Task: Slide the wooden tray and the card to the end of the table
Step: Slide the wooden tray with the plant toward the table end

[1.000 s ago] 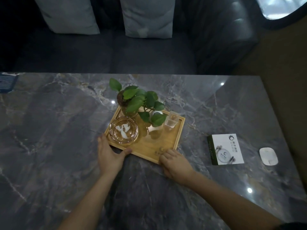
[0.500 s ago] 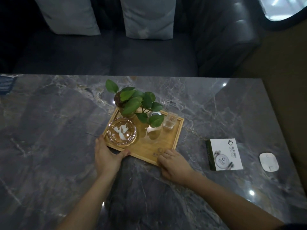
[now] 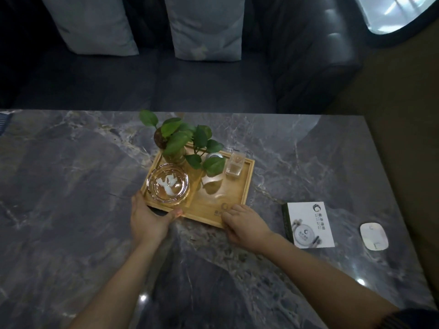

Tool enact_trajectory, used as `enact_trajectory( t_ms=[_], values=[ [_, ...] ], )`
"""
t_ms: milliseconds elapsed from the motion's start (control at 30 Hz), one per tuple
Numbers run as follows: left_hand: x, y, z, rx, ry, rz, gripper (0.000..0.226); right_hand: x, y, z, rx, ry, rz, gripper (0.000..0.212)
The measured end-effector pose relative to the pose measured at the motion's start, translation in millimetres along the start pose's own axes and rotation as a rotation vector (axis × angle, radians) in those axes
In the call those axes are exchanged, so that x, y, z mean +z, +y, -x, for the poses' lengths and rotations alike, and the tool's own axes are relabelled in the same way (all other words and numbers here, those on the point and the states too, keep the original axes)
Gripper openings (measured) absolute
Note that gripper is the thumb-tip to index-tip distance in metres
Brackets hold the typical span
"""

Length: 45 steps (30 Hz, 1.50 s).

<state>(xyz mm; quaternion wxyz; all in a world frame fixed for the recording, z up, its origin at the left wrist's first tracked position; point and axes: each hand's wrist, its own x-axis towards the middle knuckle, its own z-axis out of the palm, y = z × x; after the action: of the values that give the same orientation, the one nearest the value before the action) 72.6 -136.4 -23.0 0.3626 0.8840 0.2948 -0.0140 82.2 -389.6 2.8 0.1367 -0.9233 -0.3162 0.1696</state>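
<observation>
A person's two bare hands rest on the near edge of a wooden tray [image 3: 232,193] in the middle of a dark marble table [image 3: 71,186]. The left hand [image 3: 148,218] grips the tray's near left corner, thumb along the front rim. The right hand [image 3: 244,224] lies loosely curled with fingertips pressing the near right rim; it closes on nothing.

The tray is stiff and probably light, but it carries fragile, top-heavy things: a glass ashtray [image 3: 168,185], a leafy plant [image 3: 183,138] in a glass vase, and a small clear glass [image 3: 234,163]. A slow, even push low on the rim should keep them from tipping.

The card [image 3: 308,225] lies flat to the right, apart from the tray; thin and light, it should slide under flat fingers. A small white object [image 3: 373,236] sits further right.

The polished table looks slippery. A dark sofa [image 3: 190,79] with two cushions runs along its far edge.
</observation>
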Motion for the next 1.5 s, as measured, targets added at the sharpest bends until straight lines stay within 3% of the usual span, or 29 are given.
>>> enact_trajectory(
  t_ms=[467, 1167, 1500],
  values=[
    [58.8, 57.5, 3.4, -0.072, 0.006, 0.024, 0.135, -41.5, 82.7, -3.3, 0.025, -0.067, 0.031, 0.013],
    [127.3, 136.7, 12.3, 0.023, -0.001, -0.030, 0.127, -69.4, 182.3, 29.3, 0.057, 0.007, -0.049, 0.007],
    [163.1, 172.6, 23.2, 0.073, -0.080, -0.022, 0.123, -76.2, 220.2, 63.3, 0.119, 0.066, -0.087, 0.003]
  ],
)
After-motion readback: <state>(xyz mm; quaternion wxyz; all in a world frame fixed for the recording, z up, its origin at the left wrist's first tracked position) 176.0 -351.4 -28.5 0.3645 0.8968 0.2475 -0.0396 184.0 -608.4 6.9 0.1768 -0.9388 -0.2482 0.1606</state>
